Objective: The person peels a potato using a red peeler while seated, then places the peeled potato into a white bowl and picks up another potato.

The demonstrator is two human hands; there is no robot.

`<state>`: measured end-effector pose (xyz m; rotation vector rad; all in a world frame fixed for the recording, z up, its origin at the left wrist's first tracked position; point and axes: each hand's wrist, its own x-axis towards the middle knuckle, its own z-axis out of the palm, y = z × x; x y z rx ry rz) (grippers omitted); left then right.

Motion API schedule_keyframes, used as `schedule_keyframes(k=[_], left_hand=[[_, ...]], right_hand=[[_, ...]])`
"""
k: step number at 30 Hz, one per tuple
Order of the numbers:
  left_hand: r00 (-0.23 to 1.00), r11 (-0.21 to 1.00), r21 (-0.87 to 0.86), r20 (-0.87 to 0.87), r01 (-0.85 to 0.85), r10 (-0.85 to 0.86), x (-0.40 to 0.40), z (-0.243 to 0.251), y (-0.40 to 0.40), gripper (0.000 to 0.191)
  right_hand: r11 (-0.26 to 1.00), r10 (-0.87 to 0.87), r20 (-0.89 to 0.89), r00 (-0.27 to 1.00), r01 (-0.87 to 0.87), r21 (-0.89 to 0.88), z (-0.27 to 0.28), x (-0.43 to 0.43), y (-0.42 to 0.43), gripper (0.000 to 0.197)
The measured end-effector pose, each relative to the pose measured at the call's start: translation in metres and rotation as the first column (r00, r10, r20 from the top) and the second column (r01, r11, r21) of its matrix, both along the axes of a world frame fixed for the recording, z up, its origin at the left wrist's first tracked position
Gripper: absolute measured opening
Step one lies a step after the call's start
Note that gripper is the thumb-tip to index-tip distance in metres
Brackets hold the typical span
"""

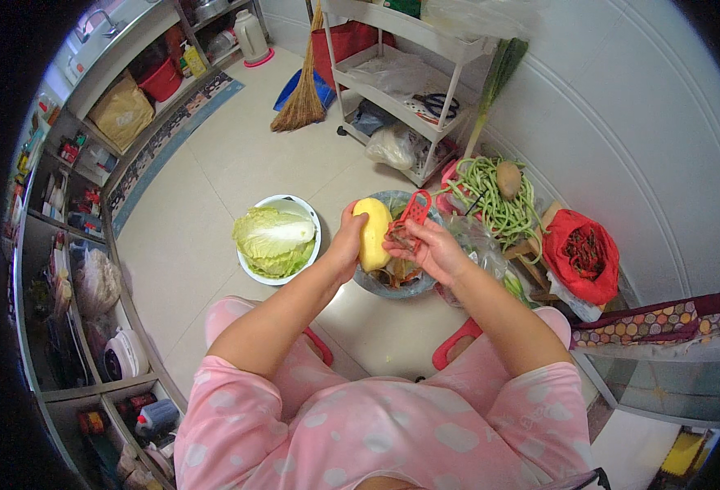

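A large peeled yellow potato [373,236] is held upright in my left hand [346,237], thumb across its upper side. My right hand [430,248] grips a red plastic peeler [417,208], its perforated handle pointing up and away, just right of the potato. Below both hands stands a round basin [390,291] lined with thin plastic, with brownish peelings and scraps inside. To the left, a white enamel bowl [278,282] on the floor holds Chinese cabbage [274,236].
Green long beans [488,196] with an unpeeled potato [509,179] on top lie right of the basin. Beyond are a red bag [605,269] of dried chilies, a white rolling cart [397,92], a straw broom [303,101] and a leek [495,86]. Open shelves line the left.
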<state>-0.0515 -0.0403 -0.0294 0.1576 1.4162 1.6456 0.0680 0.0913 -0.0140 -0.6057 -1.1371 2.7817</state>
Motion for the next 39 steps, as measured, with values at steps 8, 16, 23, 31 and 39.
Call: schedule_keyframes(k=[8, 16, 23, 31, 39], left_hand=[[0.993, 0.998, 0.038, 0.11, -0.055, 0.05, 0.005, 0.008, 0.007, 0.047], [0.973, 0.976, 0.21, 0.231, -0.06, 0.01, -0.001, -0.001, 0.007, 0.043], [0.905, 0.979, 0.168, 0.387, 0.119, -0.177, -0.001, -0.01, 0.004, 0.048], [0.897, 0.98, 0.155, 0.406, 0.123, -0.177, 0.003, 0.001, 0.011, 0.055], [0.917, 0.986, 0.125, 0.371, 0.109, -0.149, 0.006, 0.009, 0.011, 0.061]], right_hand=[[0.975, -0.179, 0.117, 0.977, 0.16, 0.153, -0.023, 0.008, 0.023, 0.018], [0.985, -0.147, -0.022, 0.989, 0.149, 0.091, 0.002, 0.004, 0.011, 0.019], [0.96, 0.004, -0.02, 1.0, 0.002, 0.281, 0.022, 0.004, -0.002, 0.026], [0.789, 0.073, 0.001, 0.997, -0.059, 0.611, 0.005, 0.008, -0.002, 0.028], [0.143, 0.145, -0.258, 0.955, 0.237, 0.961, 0.006, 0.001, 0.002, 0.036]])
